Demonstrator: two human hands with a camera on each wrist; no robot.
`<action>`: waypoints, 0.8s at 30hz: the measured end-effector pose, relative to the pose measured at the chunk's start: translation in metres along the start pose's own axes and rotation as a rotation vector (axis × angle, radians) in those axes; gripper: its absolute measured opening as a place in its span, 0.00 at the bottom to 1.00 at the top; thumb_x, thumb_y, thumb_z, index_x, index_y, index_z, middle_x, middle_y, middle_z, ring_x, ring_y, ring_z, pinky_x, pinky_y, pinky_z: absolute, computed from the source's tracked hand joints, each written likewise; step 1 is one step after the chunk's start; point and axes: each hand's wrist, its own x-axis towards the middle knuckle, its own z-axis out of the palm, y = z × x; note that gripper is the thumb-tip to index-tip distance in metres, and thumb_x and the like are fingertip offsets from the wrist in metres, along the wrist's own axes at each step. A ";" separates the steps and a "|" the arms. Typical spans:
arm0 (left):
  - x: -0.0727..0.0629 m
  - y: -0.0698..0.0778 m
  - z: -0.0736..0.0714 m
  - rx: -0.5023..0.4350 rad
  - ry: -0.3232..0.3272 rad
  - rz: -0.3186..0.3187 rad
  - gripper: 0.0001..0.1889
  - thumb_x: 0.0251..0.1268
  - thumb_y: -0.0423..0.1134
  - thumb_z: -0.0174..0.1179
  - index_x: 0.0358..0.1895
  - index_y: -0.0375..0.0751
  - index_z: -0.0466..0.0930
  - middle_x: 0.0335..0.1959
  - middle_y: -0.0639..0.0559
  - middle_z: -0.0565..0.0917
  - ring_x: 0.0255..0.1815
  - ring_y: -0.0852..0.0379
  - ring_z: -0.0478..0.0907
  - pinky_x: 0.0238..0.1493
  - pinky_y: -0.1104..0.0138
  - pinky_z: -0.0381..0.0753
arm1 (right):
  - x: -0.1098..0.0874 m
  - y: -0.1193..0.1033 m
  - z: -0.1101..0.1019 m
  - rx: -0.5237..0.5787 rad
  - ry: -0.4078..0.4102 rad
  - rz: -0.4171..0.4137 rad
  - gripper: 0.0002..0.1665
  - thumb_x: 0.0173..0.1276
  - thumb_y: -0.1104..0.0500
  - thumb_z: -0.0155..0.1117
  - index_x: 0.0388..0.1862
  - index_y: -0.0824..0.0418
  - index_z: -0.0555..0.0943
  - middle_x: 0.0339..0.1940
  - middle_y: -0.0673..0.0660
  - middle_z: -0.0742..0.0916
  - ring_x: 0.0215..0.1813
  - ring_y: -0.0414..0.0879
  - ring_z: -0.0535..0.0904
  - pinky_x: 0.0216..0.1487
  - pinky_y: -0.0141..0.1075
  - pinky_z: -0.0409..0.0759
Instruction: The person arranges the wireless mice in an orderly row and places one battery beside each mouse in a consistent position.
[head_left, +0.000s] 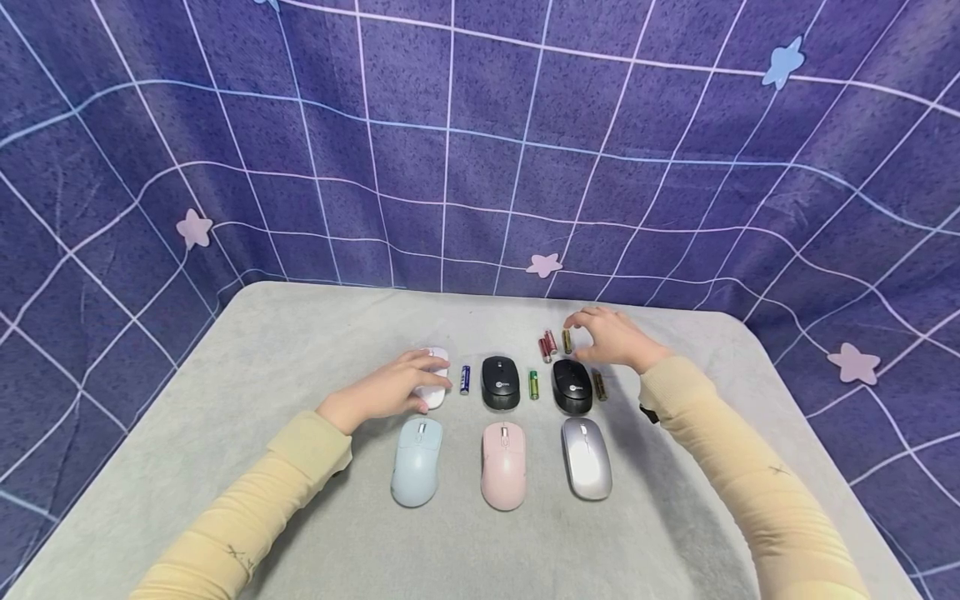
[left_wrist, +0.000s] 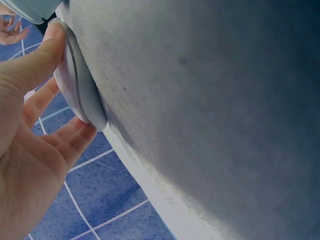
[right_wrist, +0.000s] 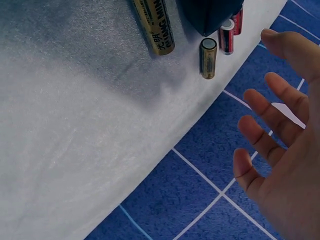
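On the left of the table, my left hand [head_left: 382,388] grips a white computer mouse [head_left: 432,397]. The left wrist view shows the thumb on one end of the mouse [left_wrist: 89,97] and fingertips at the other end. My right hand [head_left: 617,338] hovers with spread, slightly bent fingers beside a gold battery [head_left: 567,342]; nothing is held in it. Two red batteries [head_left: 545,351] lie just left of that gold one. Below the right hand sit a black mouse [head_left: 572,388] and another gold battery [head_left: 599,386].
A blue battery [head_left: 465,380], a second black mouse [head_left: 500,384] and a green battery [head_left: 533,385] lie between the hands. Nearer to me are a light blue mouse [head_left: 416,467], a pink mouse [head_left: 504,471] and a silver mouse [head_left: 588,462]. A purple-blue curtain [head_left: 480,167] hangs behind the table.
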 end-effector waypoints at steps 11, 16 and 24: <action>0.000 0.001 0.000 0.008 -0.002 -0.008 0.24 0.48 0.40 0.69 0.53 0.46 0.81 0.64 0.42 0.72 0.69 0.34 0.59 0.70 0.44 0.55 | 0.009 0.006 0.011 -0.005 -0.020 0.053 0.31 0.50 0.50 0.71 0.55 0.56 0.78 0.60 0.61 0.79 0.63 0.59 0.70 0.57 0.63 0.69; 0.000 0.002 0.000 0.002 -0.005 -0.012 0.24 0.48 0.40 0.69 0.54 0.46 0.81 0.64 0.42 0.72 0.69 0.34 0.59 0.70 0.44 0.56 | 0.012 0.007 0.016 0.001 -0.031 0.073 0.32 0.50 0.51 0.72 0.55 0.57 0.78 0.60 0.61 0.78 0.64 0.62 0.69 0.58 0.65 0.68; 0.000 0.002 0.000 -0.002 0.000 -0.013 0.24 0.48 0.40 0.69 0.54 0.46 0.81 0.64 0.42 0.72 0.69 0.34 0.59 0.71 0.45 0.55 | 0.016 0.011 0.024 -0.003 -0.039 0.085 0.33 0.50 0.51 0.72 0.56 0.57 0.77 0.60 0.61 0.78 0.62 0.61 0.69 0.56 0.63 0.69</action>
